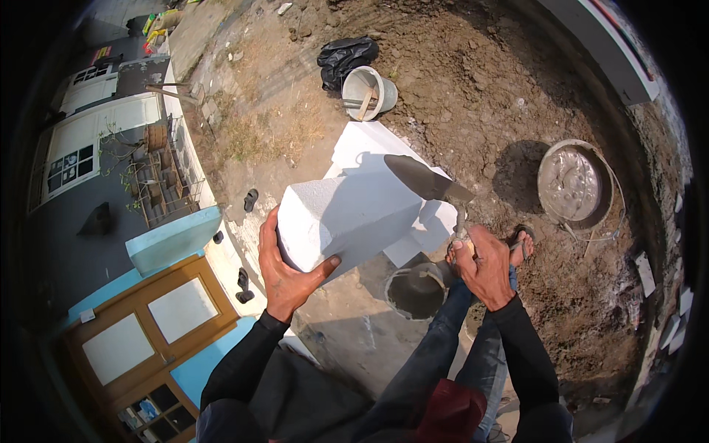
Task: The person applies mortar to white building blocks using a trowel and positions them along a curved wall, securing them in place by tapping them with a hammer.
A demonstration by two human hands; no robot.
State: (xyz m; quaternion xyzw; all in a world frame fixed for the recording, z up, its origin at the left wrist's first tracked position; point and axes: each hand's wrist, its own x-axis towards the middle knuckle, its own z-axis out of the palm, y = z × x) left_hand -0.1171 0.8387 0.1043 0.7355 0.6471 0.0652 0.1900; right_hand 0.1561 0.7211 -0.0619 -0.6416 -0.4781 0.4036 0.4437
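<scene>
My left hand (289, 279) grips the near left end of a white building block (347, 214), thumb on one side and fingers on the other. The block lies tilted across the view, partly in shadow. In my right hand (484, 267) is the handle of a trowel, fist closed round it. The trowel's pointed metal blade (427, 179) reaches up and left to the far right end of the block; I cannot tell whether it touches. More white blocks (373, 144) show behind and beneath it.
Below the block stands a bucket (417, 292) with grey contents. A wider bucket of wet grey mortar (576, 184) is on the soil at right. Farther off are a pale bucket (369, 92) holding tools and a black plastic bag (346, 59). Sandals (244, 286) lie by the house at left.
</scene>
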